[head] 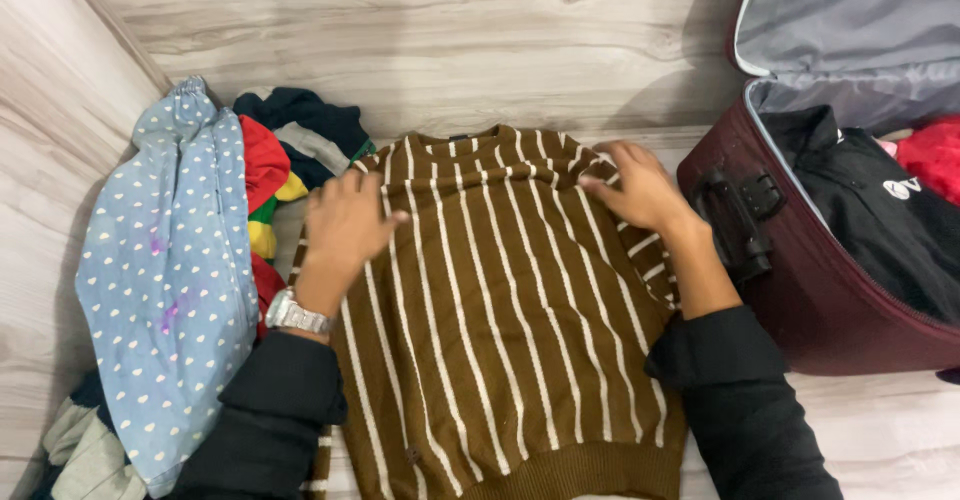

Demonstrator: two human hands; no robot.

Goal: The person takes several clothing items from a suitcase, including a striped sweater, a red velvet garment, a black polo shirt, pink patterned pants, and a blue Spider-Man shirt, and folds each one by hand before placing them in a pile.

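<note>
A brown sweater with white stripes [500, 310] lies flat on the pale wood floor, collar away from me. My left hand [345, 228] presses flat on its left shoulder, a silver watch on that wrist. My right hand [637, 188] lies on the right shoulder, where the sleeve is folded in. Both hands rest with fingers spread, gripping nothing. Black sleeves cover my forearms.
A pile of clothes lies to the left, topped by a light blue dotted garment [165, 280] over red, yellow and dark pieces [290, 150]. An open maroon suitcase [800, 290] stands at the right, holding a black item [870, 210] and something red [930, 155]. A wall runs along the left.
</note>
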